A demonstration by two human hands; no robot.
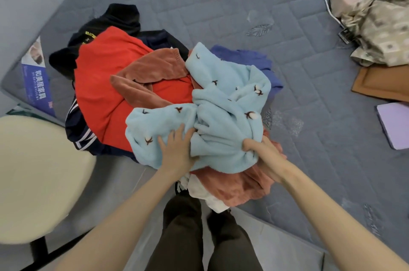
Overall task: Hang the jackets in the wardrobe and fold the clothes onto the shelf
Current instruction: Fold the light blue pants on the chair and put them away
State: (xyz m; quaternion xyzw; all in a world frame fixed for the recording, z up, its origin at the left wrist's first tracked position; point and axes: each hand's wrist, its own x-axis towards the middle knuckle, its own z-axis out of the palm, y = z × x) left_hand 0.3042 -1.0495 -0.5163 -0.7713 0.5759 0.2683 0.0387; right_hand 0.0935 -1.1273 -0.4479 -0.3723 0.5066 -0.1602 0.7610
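**Hardly started: the pile is unsorted**

The clothes lie in one heap on the bed (309,160): a red top (99,93), a rust garment (239,186), a black hoodie (119,18) and others underneath. I see nothing folded from it, and neither wardrobe nor shelf is in view, so I judge nearly all the work is left.

The blue fleece (228,102) sits crumpled on top of the heap, right under both my hands. My left hand (177,151) lies flat on its near edge, fingers (177,133) spread and pressing into the pile. My right hand (263,153) has its fingers (250,145) curled round a bunch of the fleece at its right corner, gripping it.
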